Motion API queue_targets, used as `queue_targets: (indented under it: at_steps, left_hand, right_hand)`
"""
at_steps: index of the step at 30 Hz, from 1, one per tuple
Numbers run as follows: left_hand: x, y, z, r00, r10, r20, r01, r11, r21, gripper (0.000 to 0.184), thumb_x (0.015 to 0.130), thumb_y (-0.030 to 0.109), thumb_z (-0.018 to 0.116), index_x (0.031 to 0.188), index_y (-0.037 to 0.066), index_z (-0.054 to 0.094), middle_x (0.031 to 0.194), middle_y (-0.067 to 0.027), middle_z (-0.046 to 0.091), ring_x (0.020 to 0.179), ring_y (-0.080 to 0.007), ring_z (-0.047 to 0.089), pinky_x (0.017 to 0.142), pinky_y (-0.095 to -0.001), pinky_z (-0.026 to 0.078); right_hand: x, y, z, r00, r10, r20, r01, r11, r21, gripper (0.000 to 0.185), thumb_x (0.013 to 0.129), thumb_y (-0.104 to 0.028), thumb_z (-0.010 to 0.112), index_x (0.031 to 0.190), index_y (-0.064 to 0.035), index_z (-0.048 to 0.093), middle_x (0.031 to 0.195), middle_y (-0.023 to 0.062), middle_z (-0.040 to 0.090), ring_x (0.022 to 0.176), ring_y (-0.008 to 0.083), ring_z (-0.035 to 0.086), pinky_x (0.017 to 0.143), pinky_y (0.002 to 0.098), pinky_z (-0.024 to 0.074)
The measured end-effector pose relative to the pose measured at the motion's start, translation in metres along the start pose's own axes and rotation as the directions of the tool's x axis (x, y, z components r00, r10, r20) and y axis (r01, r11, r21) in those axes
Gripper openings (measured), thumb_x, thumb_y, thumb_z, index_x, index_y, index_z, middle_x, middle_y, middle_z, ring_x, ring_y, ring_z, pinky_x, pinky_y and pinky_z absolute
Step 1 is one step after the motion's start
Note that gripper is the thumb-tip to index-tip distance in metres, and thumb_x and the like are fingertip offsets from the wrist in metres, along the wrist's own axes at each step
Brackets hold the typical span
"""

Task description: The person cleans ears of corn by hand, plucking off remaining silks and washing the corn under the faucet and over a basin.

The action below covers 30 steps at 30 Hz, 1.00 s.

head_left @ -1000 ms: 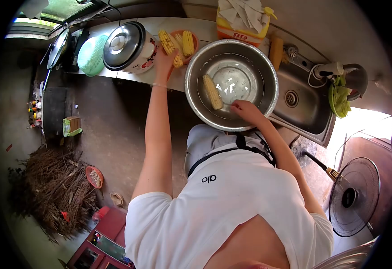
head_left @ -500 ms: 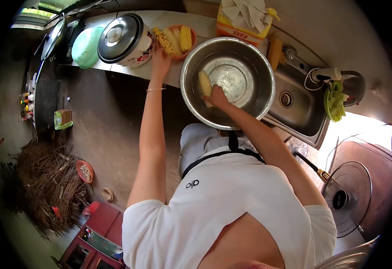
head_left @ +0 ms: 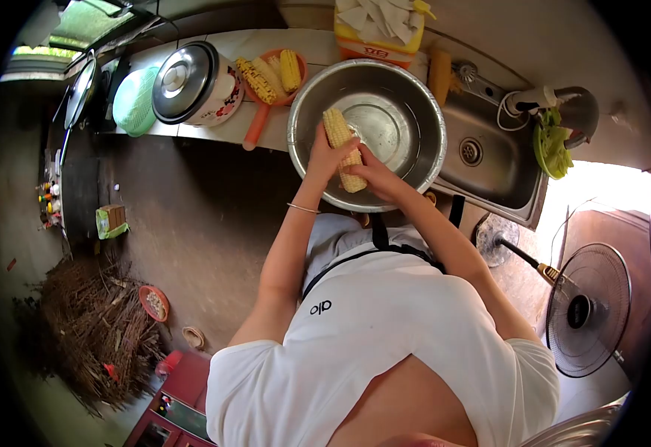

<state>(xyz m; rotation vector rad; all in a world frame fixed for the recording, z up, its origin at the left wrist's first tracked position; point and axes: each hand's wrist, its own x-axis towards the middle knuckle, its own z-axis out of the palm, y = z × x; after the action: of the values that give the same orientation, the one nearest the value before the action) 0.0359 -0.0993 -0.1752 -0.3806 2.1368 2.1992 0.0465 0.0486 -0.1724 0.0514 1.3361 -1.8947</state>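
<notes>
A pale ear of corn (head_left: 338, 132) is held in both my hands over the left side of a large metal basin (head_left: 293, 115) with water in it. My left hand (head_left: 325, 158) wraps the cob from the left, a thin bracelet on that wrist. My right hand (head_left: 370, 175) grips it from the right, lower down. Left of the basin, an orange strainer (head_left: 257, 125) with a handle carries several more ears, among them a yellow ear of corn (head_left: 290, 71) and a darker, speckled ear (head_left: 256, 80).
A lidded pot (head_left: 214, 93) and a green basket (head_left: 133, 104) stand farther left on the counter. To the right lies a steel sink (head_left: 500, 179), with a bowl of green leaves (head_left: 553, 149) beyond it. A fan (head_left: 590, 309) stands at lower right.
My left hand has moved right from the strainer onto the ear of corn. My right hand has lifted that ear from the water. The strainer's handle now shows.
</notes>
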Motion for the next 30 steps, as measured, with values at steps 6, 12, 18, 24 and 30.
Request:
queue_targets:
  at_steps: [6, 12, 18, 24, 30]
  left_hand:
    - [0.024, 0.079, 0.027, 0.987, -0.09, 0.132, 0.152, 0.782, -0.604, 0.029, 0.092, 0.024, 0.057, 0.11, 0.003, 0.052, 0.077, -0.0072, 0.057, 0.074, -0.0201, 0.062, 0.071, -0.034, 0.054]
    - [0.001, 0.133, 0.058, 0.981, 0.025, 0.194, 0.105, 0.771, -0.628, 0.031, 0.095, 0.03, 0.054, 0.109, 0.002, 0.051, 0.082, -0.0077, 0.058, 0.072, -0.0193, 0.061, 0.068, -0.0335, 0.054]
    - [-0.023, 0.158, 0.059, 0.981, 0.099, 0.169, -0.076, 0.988, -0.138, 0.041, 0.096, 0.022, 0.052, 0.129, 0.003, 0.037, 0.095, -0.0104, 0.06, 0.085, -0.0228, 0.065, 0.074, -0.0347, 0.055]
    - [-0.022, 0.165, 0.05, 0.865, 0.198, 0.461, -0.07, 0.957, -0.28, 0.048, 0.097, 0.021, 0.051, 0.138, 0.003, 0.033, 0.118, -0.0184, 0.057, 0.103, -0.0289, 0.062, 0.086, -0.0375, 0.052]
    - [-0.027, 0.167, 0.074, 0.926, 0.169, 0.337, -0.134, 0.983, -0.123, 0.047, 0.098, 0.023, 0.048, 0.138, 0.002, 0.036, 0.12, -0.0197, 0.058, 0.109, -0.0304, 0.06, 0.088, -0.0365, 0.052]
  right_hand:
    - [-0.051, -0.059, 0.007, 0.97, -0.041, 0.241, -0.055, 0.923, 0.381, 0.06, 0.086, -0.012, 0.057, 0.137, -0.0065, 0.027, 0.11, 0.0169, 0.056, 0.089, 0.0239, 0.061, 0.083, 0.0352, 0.0502]
    - [-0.076, -0.079, 0.014, 0.986, -0.127, 0.105, 0.065, 0.886, 0.459, 0.056, 0.087, -0.014, 0.056, 0.135, -0.0097, 0.028, 0.101, 0.0153, 0.058, 0.082, 0.0215, 0.061, 0.065, 0.034, 0.0533]
    - [-0.097, -0.096, 0.001, 0.977, -0.196, 0.089, 0.172, 0.958, 0.23, 0.057, 0.085, -0.015, 0.059, 0.134, -0.0092, 0.029, 0.097, 0.0152, 0.058, 0.078, 0.02, 0.061, 0.058, 0.0326, 0.0513]
    - [-0.113, -0.105, -0.022, 0.951, -0.202, 0.234, 0.101, 0.919, 0.381, 0.06, 0.083, -0.016, 0.061, 0.134, -0.0099, 0.03, 0.098, 0.015, 0.059, 0.078, 0.0202, 0.061, 0.057, 0.0321, 0.0502]
    - [-0.126, -0.12, -0.035, 0.978, -0.184, 0.101, 0.185, 0.983, -0.002, 0.059, 0.083, -0.016, 0.061, 0.133, -0.0102, 0.03, 0.097, 0.0152, 0.059, 0.078, 0.0202, 0.062, 0.058, 0.0321, 0.0502]
